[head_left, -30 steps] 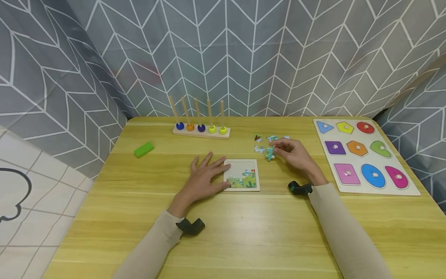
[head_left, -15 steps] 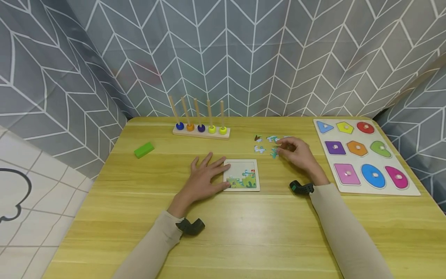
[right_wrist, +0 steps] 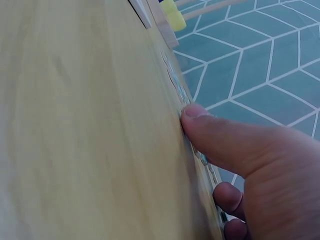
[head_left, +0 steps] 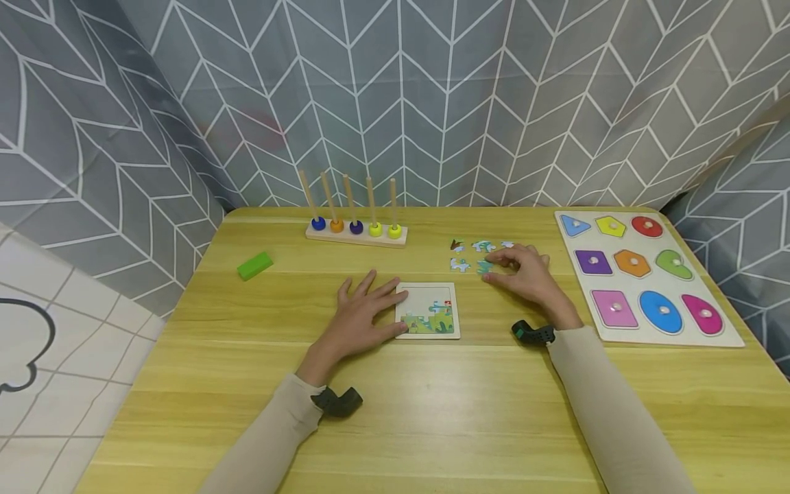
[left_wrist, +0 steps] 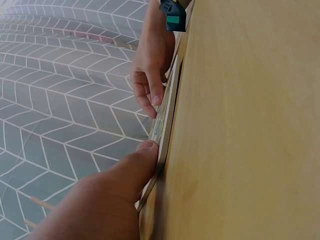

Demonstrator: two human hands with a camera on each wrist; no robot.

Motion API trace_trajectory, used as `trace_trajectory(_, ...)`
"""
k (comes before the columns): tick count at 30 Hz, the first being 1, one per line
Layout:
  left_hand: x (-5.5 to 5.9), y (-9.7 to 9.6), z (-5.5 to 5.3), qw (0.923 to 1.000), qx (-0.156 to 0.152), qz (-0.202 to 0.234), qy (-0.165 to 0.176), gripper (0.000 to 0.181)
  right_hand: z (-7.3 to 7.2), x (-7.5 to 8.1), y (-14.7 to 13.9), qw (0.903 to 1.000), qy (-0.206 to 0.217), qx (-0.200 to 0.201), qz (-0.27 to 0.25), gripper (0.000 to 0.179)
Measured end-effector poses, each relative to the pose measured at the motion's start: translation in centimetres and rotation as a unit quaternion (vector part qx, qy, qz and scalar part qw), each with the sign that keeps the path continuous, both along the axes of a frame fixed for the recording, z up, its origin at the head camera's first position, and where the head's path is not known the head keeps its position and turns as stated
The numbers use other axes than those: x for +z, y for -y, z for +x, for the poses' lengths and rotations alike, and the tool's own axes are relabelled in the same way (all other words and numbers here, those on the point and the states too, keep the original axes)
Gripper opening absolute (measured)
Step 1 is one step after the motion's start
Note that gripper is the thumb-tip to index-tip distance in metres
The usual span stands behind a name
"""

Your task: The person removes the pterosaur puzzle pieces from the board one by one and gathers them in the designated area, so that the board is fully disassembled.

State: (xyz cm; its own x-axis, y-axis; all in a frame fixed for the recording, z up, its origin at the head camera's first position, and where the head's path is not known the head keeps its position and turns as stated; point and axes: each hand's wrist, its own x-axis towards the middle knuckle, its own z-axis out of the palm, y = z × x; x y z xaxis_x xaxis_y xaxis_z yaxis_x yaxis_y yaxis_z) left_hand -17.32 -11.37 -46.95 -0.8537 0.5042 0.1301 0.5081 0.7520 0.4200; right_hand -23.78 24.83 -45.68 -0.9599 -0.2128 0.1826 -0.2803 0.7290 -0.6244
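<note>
My left hand (head_left: 359,320) lies with its fingers spread. Its thumb and fingertips rest on the left border of a small square jigsaw tray (head_left: 422,295). Pieces fill the lower part and right side of that tray with a green and teal picture; its upper left shows bare board. In the left wrist view the left thumb (left_wrist: 137,162) presses the tray's edge. To the right, my right hand (head_left: 524,274) pinches a teal jigsaw piece (head_left: 484,266) at the table surface between thumb and fingers. The right wrist view shows the right thumb (right_wrist: 210,127) low against the tabletop.
Several loose jigsaw pieces (head_left: 459,265) lie beside the right fingers. A wooden peg stand (head_left: 354,238) with coloured rings stands at the back. There is a green block (head_left: 255,265) on the left and a shape-knob board (head_left: 623,295) on the right. A curtain (head_left: 426,103) hangs behind.
The right hand shifted right with the teal piece, then slightly back left. The piece, tilted earlier, now looks flatter beside the other loose pieces. The left hand and tray stayed still.
</note>
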Motion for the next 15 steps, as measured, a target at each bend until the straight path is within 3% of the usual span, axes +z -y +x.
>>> trace_trajectory(15,-0.06,0.01,0.01,1.0,-0.001,0.003,0.002,0.065,-0.15,-0.37,0.17,0.9998,-0.019,0.006,-0.006,0.034)
